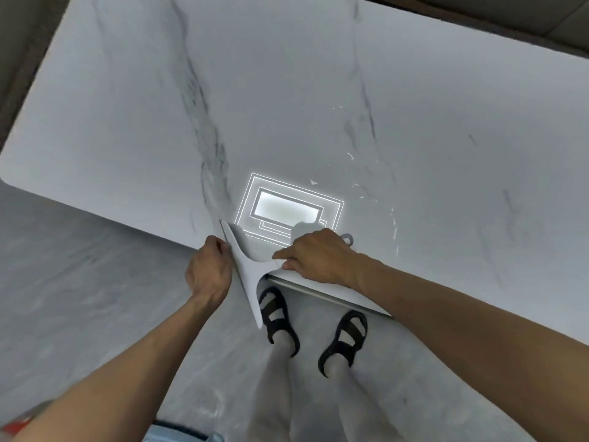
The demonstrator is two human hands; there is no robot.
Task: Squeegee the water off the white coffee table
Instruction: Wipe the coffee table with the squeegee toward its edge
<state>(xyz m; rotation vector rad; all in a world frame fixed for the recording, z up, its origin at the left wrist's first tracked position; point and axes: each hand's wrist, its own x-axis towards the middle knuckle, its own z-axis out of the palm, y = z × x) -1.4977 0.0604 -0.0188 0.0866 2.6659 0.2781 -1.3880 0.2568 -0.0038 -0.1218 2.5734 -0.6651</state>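
The white coffee table (318, 90) has a glossy marble-veined top that fills most of the head view. A white squeegee (248, 269) lies across the table's near edge, its blade running from the tabletop down past the edge. My right hand (315, 256) grips its handle, whose hanging loop sticks out to the right. My left hand (208, 266) pinches the upper end of the blade at the table edge. Small water streaks (393, 221) glint on the top, to the right of a reflected ceiling light.
Grey marble-look floor (79, 298) lies in front of the table. My feet in black sandals (280, 317) stand close to the near edge. Dark furniture runs along the far and left sides of the table.
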